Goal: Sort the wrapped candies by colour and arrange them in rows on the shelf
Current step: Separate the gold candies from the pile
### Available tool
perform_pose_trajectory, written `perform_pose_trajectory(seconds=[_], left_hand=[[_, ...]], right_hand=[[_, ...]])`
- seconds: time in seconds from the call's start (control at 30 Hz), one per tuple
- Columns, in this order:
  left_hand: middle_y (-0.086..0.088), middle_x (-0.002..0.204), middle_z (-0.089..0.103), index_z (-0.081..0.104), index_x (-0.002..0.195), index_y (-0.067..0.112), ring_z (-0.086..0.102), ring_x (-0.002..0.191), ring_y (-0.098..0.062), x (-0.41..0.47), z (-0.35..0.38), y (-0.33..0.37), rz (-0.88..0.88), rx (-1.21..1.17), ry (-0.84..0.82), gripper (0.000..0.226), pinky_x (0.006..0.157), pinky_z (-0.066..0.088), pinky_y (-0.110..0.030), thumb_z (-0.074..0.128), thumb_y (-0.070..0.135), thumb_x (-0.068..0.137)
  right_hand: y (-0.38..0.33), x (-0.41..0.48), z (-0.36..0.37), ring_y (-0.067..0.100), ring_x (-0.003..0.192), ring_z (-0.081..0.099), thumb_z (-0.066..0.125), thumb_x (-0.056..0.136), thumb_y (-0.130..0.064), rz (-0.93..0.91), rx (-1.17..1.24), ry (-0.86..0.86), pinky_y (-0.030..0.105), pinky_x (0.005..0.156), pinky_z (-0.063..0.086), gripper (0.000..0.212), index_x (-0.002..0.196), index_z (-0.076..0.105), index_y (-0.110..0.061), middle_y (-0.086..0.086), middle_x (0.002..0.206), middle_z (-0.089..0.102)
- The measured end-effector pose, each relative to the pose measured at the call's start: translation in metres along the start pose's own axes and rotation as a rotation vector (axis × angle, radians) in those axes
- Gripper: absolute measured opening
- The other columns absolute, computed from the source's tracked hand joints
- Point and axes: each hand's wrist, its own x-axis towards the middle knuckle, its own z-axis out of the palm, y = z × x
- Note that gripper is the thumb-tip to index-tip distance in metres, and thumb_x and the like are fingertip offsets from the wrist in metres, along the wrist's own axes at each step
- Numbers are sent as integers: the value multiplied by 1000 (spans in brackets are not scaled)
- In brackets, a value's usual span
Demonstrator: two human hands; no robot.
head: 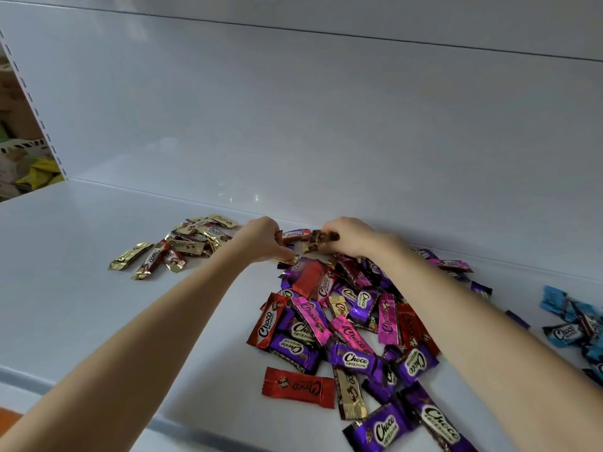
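A mixed heap of wrapped candies in purple, pink, red and gold covers the middle of the white shelf. Gold candies lie grouped at the left, and blue candies lie at the right edge. At the far end of the heap, my left hand pinches a gold candy against the shelf. Beside it my right hand grips a gold-brown candy, its fingers curled around it. A lone red candy lies at the heap's near left side.
The shelf's white back panel rises just behind both hands. A perforated upright marks the shelf's left end, with blurred goods beyond it. The shelf's front lip runs across the lower left.
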Motion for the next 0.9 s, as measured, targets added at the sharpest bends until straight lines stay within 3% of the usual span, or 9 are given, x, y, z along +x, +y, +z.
perform_pose_trajectory(seconds=[0.1, 0.23, 0.37, 0.43, 0.5, 0.57, 0.67, 0.77, 0.9], left_hand=[[0, 69, 51, 58, 85, 7, 43, 62, -12, 2, -2, 2, 30, 103, -18, 24, 52, 32, -21, 70, 28, 82], [0, 70, 48, 52, 84, 8, 43, 65, -15, 1, 0, -3, 66, 235, 10, 26, 52, 30, -23, 63, 32, 86], [-7, 87, 55, 56, 97, 6, 51, 80, -23, 0, 6, 5, 127, 236, 146, 28, 60, 34, -29, 53, 34, 94], [-9, 88, 58, 60, 99, 3, 53, 78, -24, 2, 9, 17, 153, 175, 165, 32, 59, 34, -28, 49, 33, 96], [-11, 79, 59, 61, 85, 2, 47, 64, -21, 3, 12, 28, 163, 108, 164, 36, 51, 30, -27, 46, 32, 98], [-8, 70, 53, 50, 70, 7, 45, 65, -23, 3, 14, 37, 151, 88, 180, 40, 52, 28, -29, 41, 33, 99], [-8, 77, 49, 46, 82, 6, 45, 75, -26, 2, 17, 45, 113, 84, 221, 37, 60, 29, -30, 32, 33, 102], [-9, 83, 53, 47, 90, 4, 46, 74, -24, 1, 17, 44, 114, -21, 192, 31, 56, 31, -31, 34, 29, 102], [-7, 71, 47, 52, 89, 3, 39, 59, -18, -3, 20, 39, 121, -128, 73, 34, 51, 27, -27, 45, 35, 97]], right_hand=[[4, -12, -5, 17, 71, 46, 55, 91, -29, 43, 195, 130, 29, 59, 31, 19, 81, 53, -13, 0, 75, 50], [15, -37, -17, 17, 75, 59, 54, 91, -19, 116, 536, 352, 29, 68, 45, 14, 92, 59, -6, 4, 81, 62], [24, -56, -21, 13, 63, 58, 52, 87, -6, 237, 768, 351, 22, 55, 48, 5, 82, 54, -7, 6, 74, 60], [29, -61, -18, 12, 57, 52, 50, 86, -6, 288, 789, 363, 19, 47, 43, 10, 77, 52, -9, 4, 70, 57], [34, -62, -16, 11, 54, 47, 51, 86, -10, 311, 782, 360, 20, 47, 40, 14, 73, 52, -11, 3, 68, 55], [35, -60, -13, 13, 54, 46, 57, 84, -15, 328, 695, 314, 23, 49, 38, 14, 71, 52, -12, 4, 67, 53], [33, -52, -10, 13, 53, 43, 71, 77, -30, 369, 457, 206, 24, 48, 32, 30, 68, 49, -12, 1, 62, 47], [24, -44, -9, 14, 58, 42, 77, 69, -46, 421, 302, 89, 26, 47, 29, 48, 70, 42, -12, 1, 67, 45], [23, -37, -6, 19, 71, 50, 79, 67, -41, 467, 343, 84, 26, 50, 33, 48, 85, 49, -7, 5, 81, 52]])
